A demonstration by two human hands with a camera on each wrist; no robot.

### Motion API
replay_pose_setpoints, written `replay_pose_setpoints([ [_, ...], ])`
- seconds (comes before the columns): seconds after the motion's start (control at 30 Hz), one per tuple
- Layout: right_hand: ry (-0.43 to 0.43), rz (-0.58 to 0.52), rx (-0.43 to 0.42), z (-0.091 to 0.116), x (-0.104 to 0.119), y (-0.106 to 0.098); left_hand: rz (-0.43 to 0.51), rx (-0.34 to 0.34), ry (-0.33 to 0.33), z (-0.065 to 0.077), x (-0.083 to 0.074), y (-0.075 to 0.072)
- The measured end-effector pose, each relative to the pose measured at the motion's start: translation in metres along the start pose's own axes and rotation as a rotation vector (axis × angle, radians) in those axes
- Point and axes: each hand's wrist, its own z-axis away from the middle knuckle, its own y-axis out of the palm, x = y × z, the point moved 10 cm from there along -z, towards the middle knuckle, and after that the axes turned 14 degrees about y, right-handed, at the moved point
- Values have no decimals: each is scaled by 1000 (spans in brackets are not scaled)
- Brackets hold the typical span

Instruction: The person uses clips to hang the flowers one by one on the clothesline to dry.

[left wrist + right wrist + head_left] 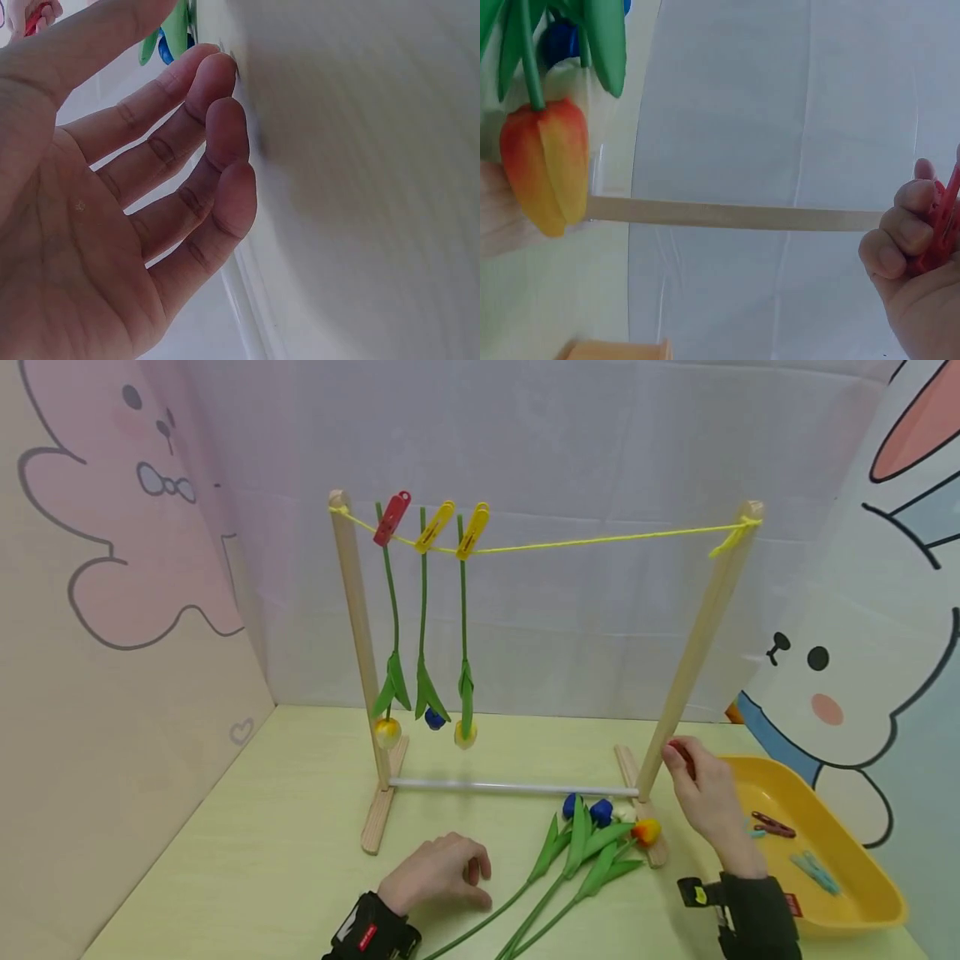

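My right hand (705, 797) grips a red clothespin (931, 259) beside the right wooden post (697, 652); the fingers hide it in the head view. My left hand (442, 872) is held low over the table, fingers loosely bent around nothing. Between the hands lie several artificial tulips (592, 852), with blue, white and orange (647, 832) heads pointing away from me. Three more tulips hang heads down from a yellow cord (585, 541) tied between two posts. One red clothespin (392, 518) and two yellow clothespins (472, 531) pinch their stems at the cord.
A yellow tray (862, 910) at the right contains a light blue clothespin (816, 872) and a dark red clothespin (774, 825), among others. A white rod (510, 787) joins the posts low down, over wooden feet (378, 818). A pale curtain (585, 635) stands behind.
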Motion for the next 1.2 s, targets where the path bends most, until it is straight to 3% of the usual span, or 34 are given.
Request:
replay_pose_setpoints([
  [0.37, 4, -88, 2, 0, 10, 22, -33, 36, 17, 0, -10, 5],
  [0.6, 97, -116, 110, 2, 5, 45, -146, 52, 28, -1, -18, 10],
  [0.87, 67, -154, 184, 9, 14, 61, -248, 30, 54, -1, -28, 5],
  [1.2, 36, -154, 231, 14, 18, 69, -309, 9, 77, 3, -28, -6],
])
